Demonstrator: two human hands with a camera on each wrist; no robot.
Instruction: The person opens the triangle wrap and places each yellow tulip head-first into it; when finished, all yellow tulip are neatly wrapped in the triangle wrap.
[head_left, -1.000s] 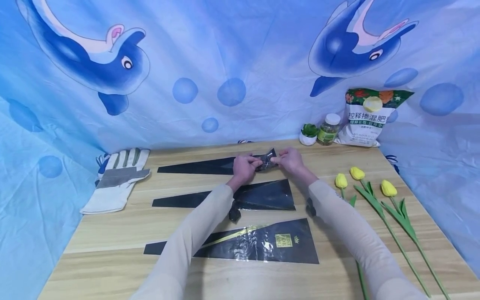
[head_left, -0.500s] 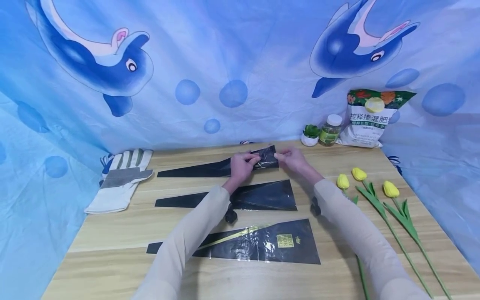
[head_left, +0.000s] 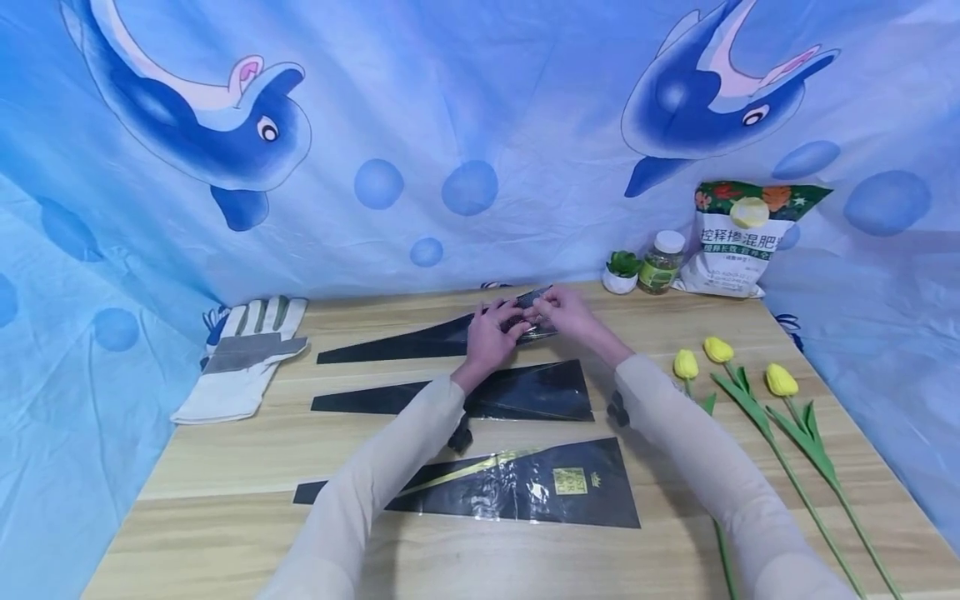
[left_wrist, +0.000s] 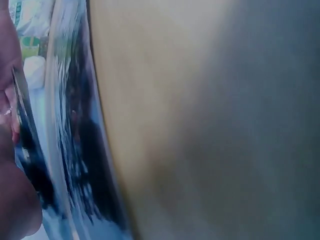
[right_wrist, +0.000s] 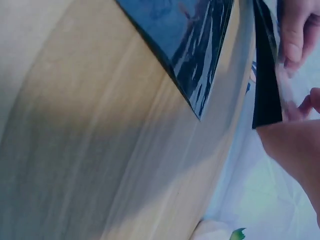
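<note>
Three black, tapered plastic flower sleeves lie in rows on the table, wide ends to the right. At the wide end of the farthest sleeve (head_left: 427,340), my left hand (head_left: 491,335) and right hand (head_left: 564,312) meet, fingertips close together, pinching the film. In the right wrist view, that sleeve's edge (right_wrist: 267,90) rises off the table between both hands. The middle sleeve (head_left: 532,387) lies flat just below my left hand. Nearest me is a sleeve (head_left: 517,492) with a gold square and gold stripe, partly covered by my left forearm. My fingers hide most of the held opening.
Three yellow tulips (head_left: 782,380) with long green stems lie at the right. A striped work glove (head_left: 232,367) is at the left. Along the back right stand a small potted plant (head_left: 621,271), a lidded jar (head_left: 660,265) and a fertilizer bag (head_left: 731,246). A blue cloth hangs behind.
My right hand has moved left over the sleeve's wide end, bringing both hands together. The wide end, crumpled earlier, has been spread out, and the narrow end has shifted slightly toward me.
</note>
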